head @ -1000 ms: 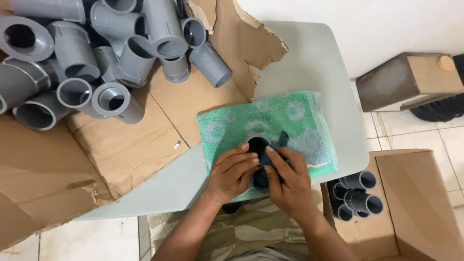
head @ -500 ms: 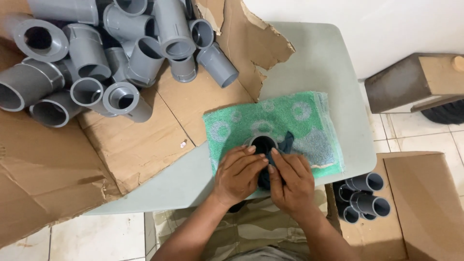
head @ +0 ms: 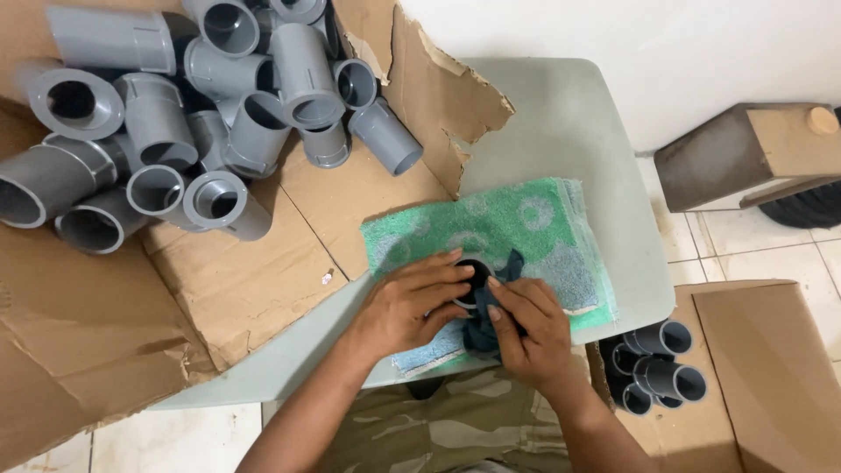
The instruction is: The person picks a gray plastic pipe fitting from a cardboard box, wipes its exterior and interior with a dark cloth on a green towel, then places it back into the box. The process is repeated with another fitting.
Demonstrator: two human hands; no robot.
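Fingers [head: 455,278] of my left hand [head: 410,302] wrap a grey pipe fitting [head: 474,282] at lower centre of the frame, on the green towel [head: 517,219] covering the bench [head: 569,123]. My right hand [head: 524,326] pinches a dark cloth [head: 486,328] against the fitting's rim. Loose grey fittings [head: 219,96] lie piled upper left on cardboard [head: 263,263].

Open tabletop [head: 569,114] lies beyond and to the right of the green towel [head: 517,219]; a hand can pass there unobstructed. To the left, flat cardboard [head: 263,263] offers low clearance up to the heap of grey pipe fittings [head: 201,105], which blocks the far left corner. A torn cardboard flap [head: 438,79] stands between the heap and the open tabletop.
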